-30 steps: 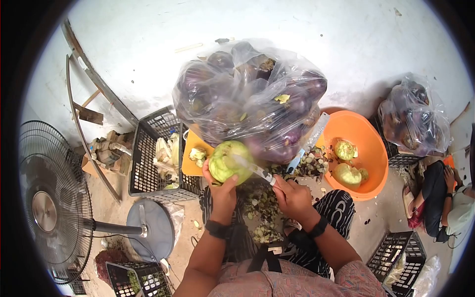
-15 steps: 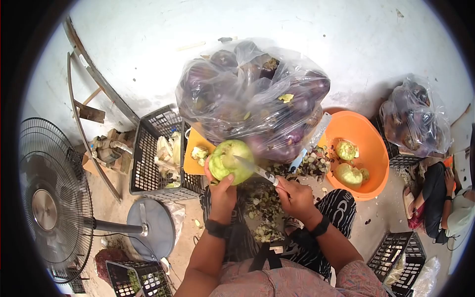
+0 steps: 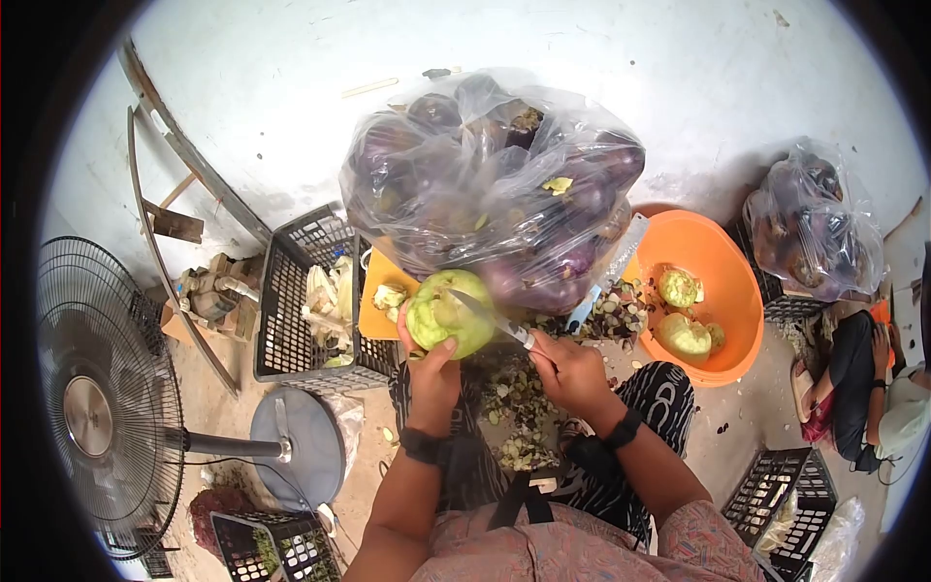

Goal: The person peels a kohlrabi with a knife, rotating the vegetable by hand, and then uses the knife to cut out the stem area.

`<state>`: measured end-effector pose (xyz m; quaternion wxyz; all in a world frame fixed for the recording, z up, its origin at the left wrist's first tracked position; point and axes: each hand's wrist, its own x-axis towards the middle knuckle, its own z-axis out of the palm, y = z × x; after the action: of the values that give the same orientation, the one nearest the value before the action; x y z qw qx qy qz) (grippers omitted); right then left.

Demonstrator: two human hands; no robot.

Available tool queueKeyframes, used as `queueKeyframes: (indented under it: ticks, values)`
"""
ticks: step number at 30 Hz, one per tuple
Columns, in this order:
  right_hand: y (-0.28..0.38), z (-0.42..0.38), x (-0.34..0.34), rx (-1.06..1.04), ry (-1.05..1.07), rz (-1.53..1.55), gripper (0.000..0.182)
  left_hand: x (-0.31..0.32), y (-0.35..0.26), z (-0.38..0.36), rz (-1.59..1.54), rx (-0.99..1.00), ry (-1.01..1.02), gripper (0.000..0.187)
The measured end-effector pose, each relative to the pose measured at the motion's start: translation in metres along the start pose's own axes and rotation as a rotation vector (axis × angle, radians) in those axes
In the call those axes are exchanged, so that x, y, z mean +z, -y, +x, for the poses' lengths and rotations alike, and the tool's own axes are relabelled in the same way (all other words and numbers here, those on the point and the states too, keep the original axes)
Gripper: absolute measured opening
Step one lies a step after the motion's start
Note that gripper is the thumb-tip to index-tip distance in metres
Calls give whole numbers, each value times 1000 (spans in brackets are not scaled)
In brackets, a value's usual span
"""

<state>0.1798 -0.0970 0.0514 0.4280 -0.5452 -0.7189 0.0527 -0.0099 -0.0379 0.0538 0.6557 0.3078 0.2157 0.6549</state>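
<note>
My left hand (image 3: 433,380) is closed round a pale green peeled eggplant (image 3: 448,328), gripping it from below and the left side. In my right hand (image 3: 574,373) is a knife (image 3: 490,318), held by its handle. Its blade reaches left over the eggplant, with the tip at the upper part of the flesh. Just beyond both hands sits a large clear plastic bag of purple eggplants (image 3: 495,189). To the right, an orange basin (image 3: 742,335) holds several peeled eggplants (image 3: 684,333). Dark and pale peelings (image 3: 519,407) cover the floor between my legs.
A black crate (image 3: 276,339) with pale scraps stands left of the bag. A standing fan (image 3: 97,398) is at far left. At right are another bag of eggplants (image 3: 815,228), a black crate (image 3: 776,495) and a seated person (image 3: 853,388).
The knife and my right hand have shifted slightly left and up against the eggplant. My left hand still grips the eggplant, and the whole view has moved a little.
</note>
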Motion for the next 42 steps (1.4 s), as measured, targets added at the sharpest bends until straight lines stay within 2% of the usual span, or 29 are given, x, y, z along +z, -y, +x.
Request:
queueKeyframes:
  ticks: [10, 21, 24, 25, 27, 31, 32, 35, 37, 41, 42]
  values:
    - [-15, -1, 12, -7, -30, -26, 29, -4, 5, 0, 33, 26, 11, 79]
    - [-4, -11, 6, 2, -78, -23, 27, -18, -4, 3, -110, -99, 54, 69]
    - [-2, -14, 10, 11, -102, 67, 27, -25, -3, 6, -184, -154, 99, 66]
    - [-3, -18, 14, 73, -132, 174, 27, -22, -3, 5, -58, -127, 75, 67]
    - [0, -15, 8, 237, -153, 365, 26, -24, -7, 5, -82, -135, 71, 67]
    - [-4, -13, 2, 355, -202, 397, 27, -28, -12, 5, -126, -164, 109, 68]
    - [-1, -12, 3, 354, -202, 395, 27, -29, -13, 5, -128, -163, 110, 68]
    - [7, -11, 4, 128, -171, 334, 28, -29, -12, 5, -132, -208, 155, 68]
    - [13, -10, 2, 112, -121, 304, 29, -26, -9, 6, -275, -271, 30, 69]
    - [18, -10, 0, 109, -72, 261, 29, -25, -13, 3, -402, -326, 32, 71]
    - [16, -10, 1, 90, -88, 243, 29, -27, -15, 2, -272, -320, 142, 72]
